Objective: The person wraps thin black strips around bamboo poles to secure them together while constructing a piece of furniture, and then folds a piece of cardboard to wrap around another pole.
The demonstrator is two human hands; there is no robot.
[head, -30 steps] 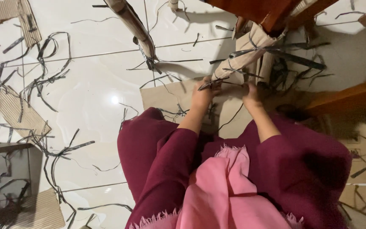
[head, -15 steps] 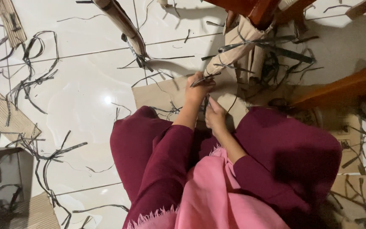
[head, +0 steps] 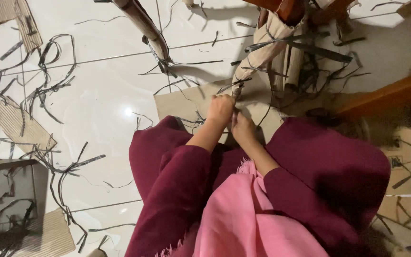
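Observation:
My left hand (head: 220, 108) is closed on the lower end of a cardboard-wrapped wooden leg (head: 262, 50) bound with dark plastic straps (head: 291, 43). My right hand (head: 241, 127) sits just beside it, close to my lap, fingers curled on a thin dark strap; the strap itself is hard to make out. Both hands are over a flat sheet of brown cardboard (head: 181, 102) on the white tile floor. My maroon sleeves and a pink scarf (head: 243, 214) fill the lower middle.
Several cut black straps (head: 48, 90) lie scattered over the tiles. Corrugated cardboard scraps (head: 13, 121) lie left. Another wrapped leg (head: 143, 28) leans at top centre. Reddish wooden rails (head: 386, 95) run right. A dark box corner (head: 1, 190) sits bottom left.
My right hand has pulled back from the wrapped leg toward my lap, beside the left hand. The left hand has stayed at the leg's lower end. The view has shifted slightly.

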